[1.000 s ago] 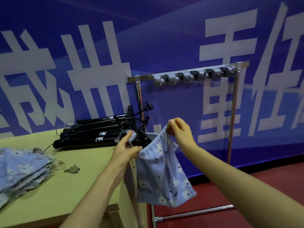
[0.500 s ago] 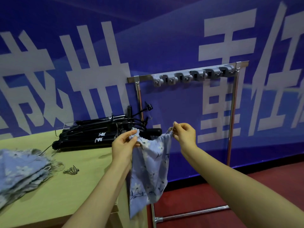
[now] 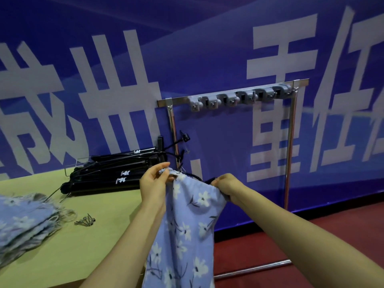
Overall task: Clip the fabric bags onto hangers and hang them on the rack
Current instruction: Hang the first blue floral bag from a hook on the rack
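Observation:
A light-blue fabric bag [image 3: 187, 231] with white flowers hangs in front of me. My left hand [image 3: 154, 182] pinches its gathered top edge at the left corner. At the right corner my right hand [image 3: 225, 186] grips the same edge. A black hanger [image 3: 197, 177] runs just behind that edge, mostly hidden by the cloth and my hands. The metal rack [image 3: 291, 146] stands beyond, with a grey row of hooks [image 3: 239, 97] on its top bar.
A pile of black hangers [image 3: 110, 173] lies on the yellow-green table [image 3: 83, 246] at the left. More folded floral bags [image 3: 22, 223] are stacked at the table's left edge, with a few small metal clips [image 3: 85, 221] beside them. A blue banner wall is behind, red floor below.
The bag has been stretched flat between my hands and now hangs straight down along the black hanger. My right hand has dropped lower and moved right.

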A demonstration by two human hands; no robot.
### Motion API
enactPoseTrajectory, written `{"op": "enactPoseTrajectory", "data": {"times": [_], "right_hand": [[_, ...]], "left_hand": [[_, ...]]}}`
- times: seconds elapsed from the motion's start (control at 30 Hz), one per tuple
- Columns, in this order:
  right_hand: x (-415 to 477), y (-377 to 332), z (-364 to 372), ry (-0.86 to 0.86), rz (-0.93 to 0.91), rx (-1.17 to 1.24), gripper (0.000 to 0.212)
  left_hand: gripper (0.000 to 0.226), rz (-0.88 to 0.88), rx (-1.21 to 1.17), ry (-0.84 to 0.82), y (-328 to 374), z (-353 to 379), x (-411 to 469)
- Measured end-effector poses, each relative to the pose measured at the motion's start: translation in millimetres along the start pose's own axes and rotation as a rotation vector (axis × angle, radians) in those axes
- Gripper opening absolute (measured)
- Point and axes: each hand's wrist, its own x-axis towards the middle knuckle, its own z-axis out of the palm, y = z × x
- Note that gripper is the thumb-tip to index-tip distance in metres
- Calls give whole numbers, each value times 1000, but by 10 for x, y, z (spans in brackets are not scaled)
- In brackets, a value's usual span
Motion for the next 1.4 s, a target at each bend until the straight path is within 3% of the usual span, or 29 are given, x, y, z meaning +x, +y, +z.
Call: {"op": "enactPoseTrajectory", "data": {"times": [0.1, 0.17, 0.27, 0.37, 0.43, 0.53, 0.63, 0.73, 0.97, 1.17, 1.3, 1.4], "right_hand": [[124, -36, -143, 152, -36, 180, 22], [221, -53, -226, 164, 55, 326, 9], [335, 30, -309, 162, 235, 570, 18], [380, 28, -327, 206, 194, 1002, 35], [300, -41, -322, 250, 118, 1113, 29], [176, -124, -265, 248, -81, 947, 34], [122, -259, -225, 87, -230, 822, 37], [71, -478, -227, -34, -332, 708, 37], [8, -666, -276, -100, -397, 609, 32], [-6, -677, -157, -163, -385, 612, 32], [-21, -678, -92, -189, -383, 616, 33], [-25, -699, -88, -209, -389, 615, 32]], "left_hand": [[24, -19, -74, -1, 22, 25, -25], [25, -64, -209, -4, 53, 65, -44], [31, -160, -431, -21, 69, 119, -90], [33, -266, -396, -72, 49, 118, -153], [31, -356, -277, -110, 3, 85, -175], [22, -351, 116, -208, -139, 16, -174], [15, -342, 427, -363, -224, -3, -226], [17, -351, 477, -338, -299, 28, -231], [25, -289, 584, -200, -410, 167, -86], [24, -103, 966, -304, -235, 293, 62], [31, 119, 1243, -204, -166, 367, 84], [24, 276, 1028, -262, -97, 469, 170]]}}
